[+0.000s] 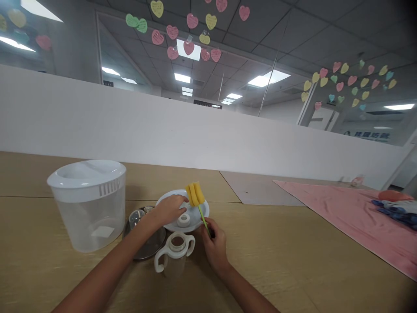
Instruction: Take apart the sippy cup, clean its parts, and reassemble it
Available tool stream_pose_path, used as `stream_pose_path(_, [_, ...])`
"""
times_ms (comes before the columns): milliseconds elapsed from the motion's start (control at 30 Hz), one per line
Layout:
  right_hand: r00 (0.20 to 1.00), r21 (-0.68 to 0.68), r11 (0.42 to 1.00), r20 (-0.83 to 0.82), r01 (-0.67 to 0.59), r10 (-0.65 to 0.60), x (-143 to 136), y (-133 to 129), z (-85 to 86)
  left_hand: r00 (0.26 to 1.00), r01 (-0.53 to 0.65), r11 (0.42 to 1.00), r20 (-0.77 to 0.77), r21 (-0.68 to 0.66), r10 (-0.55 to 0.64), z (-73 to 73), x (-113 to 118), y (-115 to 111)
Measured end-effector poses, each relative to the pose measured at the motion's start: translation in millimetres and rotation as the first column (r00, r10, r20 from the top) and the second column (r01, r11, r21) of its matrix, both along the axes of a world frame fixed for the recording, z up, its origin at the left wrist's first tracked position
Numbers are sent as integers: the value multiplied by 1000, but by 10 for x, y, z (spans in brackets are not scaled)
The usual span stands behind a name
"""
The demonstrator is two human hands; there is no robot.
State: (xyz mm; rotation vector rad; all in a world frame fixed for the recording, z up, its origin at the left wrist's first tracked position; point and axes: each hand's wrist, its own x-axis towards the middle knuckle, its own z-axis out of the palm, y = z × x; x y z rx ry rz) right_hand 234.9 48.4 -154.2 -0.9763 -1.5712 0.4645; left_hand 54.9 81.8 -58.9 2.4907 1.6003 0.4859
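Note:
In my right hand [214, 243] is the green handle of a yellow sponge brush [195, 194], its head raised over the white plate [204, 214]. My left hand [171, 209] reaches over the plate's left side, thumb and fingers apart, near the sponge head; no object shows between them. A small white ring-shaped part [183, 220] lies on the plate. Just in front of the plate stands a clear bottle with two white handles [176, 253], its top open. Under my left forearm, a dark round tray [151, 245] bears a clear cup-like piece [136, 217].
A large clear bin with a white lid [89, 204] stands at the left. Pink cloth [352, 213] covers the table's right side, with folded clothes [395, 206] at its far end. A low white wall [195, 139] runs behind the table.

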Motion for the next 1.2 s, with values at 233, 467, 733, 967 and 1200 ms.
stream_pose_path(233, [1000, -4, 1000, 25, -2, 2, 0, -10, 23, 984, -129, 980, 145, 151, 107, 245, -33, -72])
stream_pose_path(467, [998, 14, 1000, 51, -22, 21, 15, -6, 8, 972, -93, 950, 232, 299, 22, 259, -72, -80])
stream_pose_path(733, [999, 21, 999, 30, -36, 35, 15, -23, 19, 936, -62, 980, 351, 190, -9, 365, -113, -136])
stream_pose_path(967, [999, 7, 999, 38, -32, 31, 14, -8, 19, 964, -251, 964, -64, 84, 256, 509, -448, -279])
stream_pose_path(1200, [998, 15, 1000, 57, 0, -1, 15, -4, 15, 895, -354, 909, -364, -222, 259, 319, -529, -153])
